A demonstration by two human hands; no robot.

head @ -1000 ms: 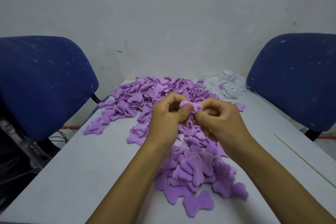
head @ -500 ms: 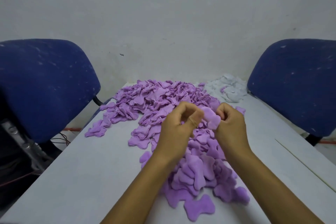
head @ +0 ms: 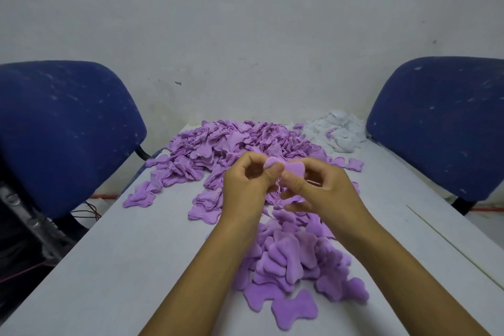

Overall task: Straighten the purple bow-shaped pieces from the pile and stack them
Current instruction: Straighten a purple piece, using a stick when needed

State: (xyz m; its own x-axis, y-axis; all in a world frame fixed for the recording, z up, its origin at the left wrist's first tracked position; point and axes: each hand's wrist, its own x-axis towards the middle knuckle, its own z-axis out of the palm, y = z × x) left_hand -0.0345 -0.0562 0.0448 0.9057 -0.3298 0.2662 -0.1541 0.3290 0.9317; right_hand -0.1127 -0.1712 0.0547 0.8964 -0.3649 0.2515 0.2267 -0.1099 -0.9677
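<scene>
Both hands hold one purple piece (head: 289,169) above the worktop (head: 131,267): left hand (head: 249,185) and right hand (head: 321,188) pinch its lobes. Near heap (head: 297,262) looks flattened (probably the stack); far pile (head: 234,144) remains large.

The bow piece (head: 291,169) you're pinching looks like soft matt cloth, kinda fuzzy, felt-ish; same stuff as the purple pile (head: 234,144) behind your hands and the flattened heap (head: 289,262) close to you; the white scraps (head: 336,131) look crumpled and fluffy; your table (head: 122,267) is smooth and matt; both blue chairs (head: 62,128) are coarse woven fabric flecked with pale lint.
</scene>
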